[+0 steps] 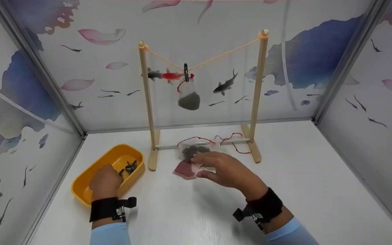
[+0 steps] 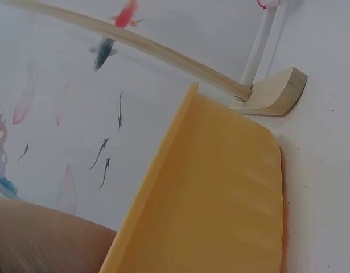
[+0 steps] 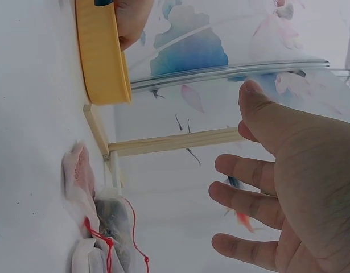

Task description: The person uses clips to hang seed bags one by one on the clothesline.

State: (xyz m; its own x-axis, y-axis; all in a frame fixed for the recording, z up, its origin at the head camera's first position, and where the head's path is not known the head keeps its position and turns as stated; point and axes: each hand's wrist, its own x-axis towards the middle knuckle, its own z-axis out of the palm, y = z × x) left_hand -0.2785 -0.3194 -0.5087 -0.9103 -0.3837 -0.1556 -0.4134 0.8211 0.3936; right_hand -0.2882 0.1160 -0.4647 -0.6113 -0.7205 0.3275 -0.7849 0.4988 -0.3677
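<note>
My left hand (image 1: 105, 182) reaches down into a yellow plastic bin (image 1: 78, 183). Its fingers are hidden, so what it holds cannot be made out. Dark clips (image 1: 131, 167) lie in the bin beside it. My right hand (image 1: 225, 170) hovers with spread fingers over drawstring sachets; the right wrist view shows nothing in it. Below it are a sachet with dark contents (image 1: 192, 151) and a sachet with reddish contents (image 1: 185, 170). Above, a black clip (image 1: 186, 72) fastens a sachet of dark grey powder (image 1: 189, 100) to an orange cord (image 1: 225, 54).
Two wooden posts hold up the cord: a left post (image 1: 146, 98) and a right post (image 1: 258, 88), joined low down by a white bar (image 1: 167, 147). Red drawstrings (image 1: 240, 146) trail near the right foot. Patterned panels (image 1: 196, 30) enclose the white table (image 1: 301, 187).
</note>
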